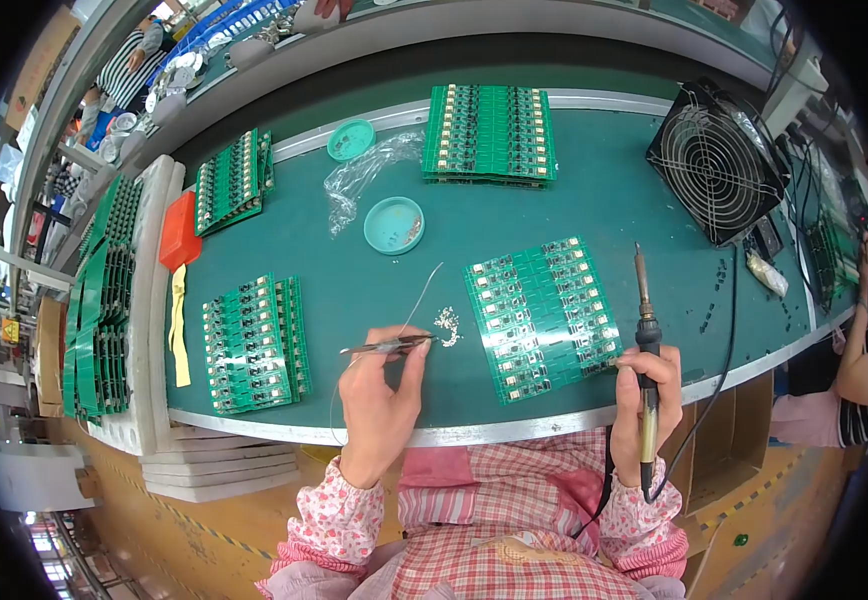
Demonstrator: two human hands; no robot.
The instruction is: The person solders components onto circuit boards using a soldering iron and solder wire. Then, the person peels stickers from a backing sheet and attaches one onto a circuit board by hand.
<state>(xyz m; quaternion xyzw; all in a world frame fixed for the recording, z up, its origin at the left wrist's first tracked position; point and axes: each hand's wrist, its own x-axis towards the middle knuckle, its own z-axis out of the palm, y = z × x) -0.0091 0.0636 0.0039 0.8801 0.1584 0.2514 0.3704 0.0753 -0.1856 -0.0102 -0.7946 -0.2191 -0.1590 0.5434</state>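
Note:
My left hand (382,405) is closed on a pair of tweezers (386,346), whose tips point right, at a small pile of tiny pale components (447,324) on the mat. A thin solder wire (423,299) also runs through that hand and sticks up past it. My right hand (666,375) grips a soldering iron (646,325) upright, with its tip pointing away from me. The fingers of this hand are at the lower right corner of a green circuit board panel (542,318). That panel lies slightly turned, between my two hands.
Board stacks stand at the left (252,345), far left (231,182) and back (489,135). Two round teal dishes (394,226) (351,140) and crumpled plastic film (359,187) lie mid-table. A black fan (719,165) stands at right; a red box (180,230) at left.

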